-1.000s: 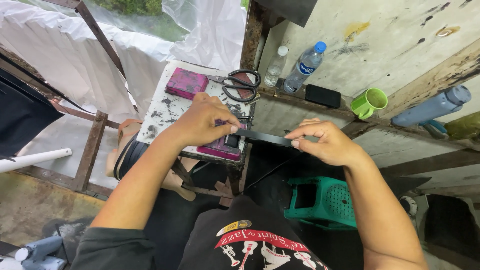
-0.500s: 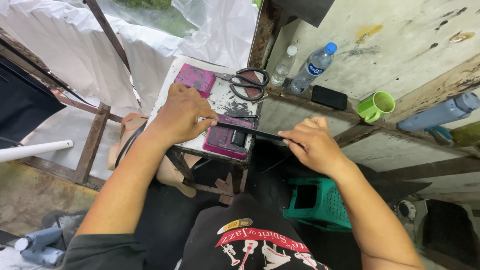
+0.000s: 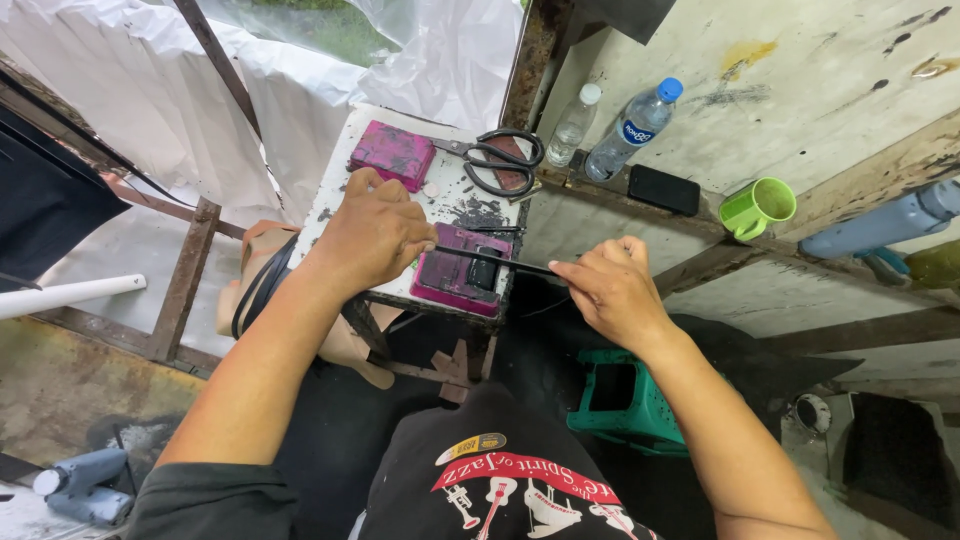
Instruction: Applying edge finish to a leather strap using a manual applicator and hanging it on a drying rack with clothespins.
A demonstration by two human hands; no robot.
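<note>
1. Nearest, a black printed shirt point(image 3: 500, 480) fills the lower edge, with a green plastic stool point(image 3: 625, 400) on the floor just beyond it.
2. Both hands hold a thin black strip point(image 3: 500, 262) stretched between them: the right hand point(image 3: 615, 290) has its grip pinched closed on the strip's right end, off the counter's edge.
3. The left hand point(image 3: 375, 235) is curled with its grip closed on the strip's left end, resting on the small white paint-stained counter point(image 3: 340, 180).
4. The strip's middle lies across a magenta rectangular block point(image 3: 460, 280) at the counter's near edge.
5. Farther back on the counter sit a second magenta block point(image 3: 392, 154) and black-handled scissors point(image 3: 503, 165), well apart from the hands.
6. Beyond, on a ledge, stand a small clear plastic bottle point(image 3: 574, 123), a blue-capped water bottle point(image 3: 630, 128), a black phone point(image 3: 664, 189) and a green plastic mug point(image 3: 757, 207).
</note>
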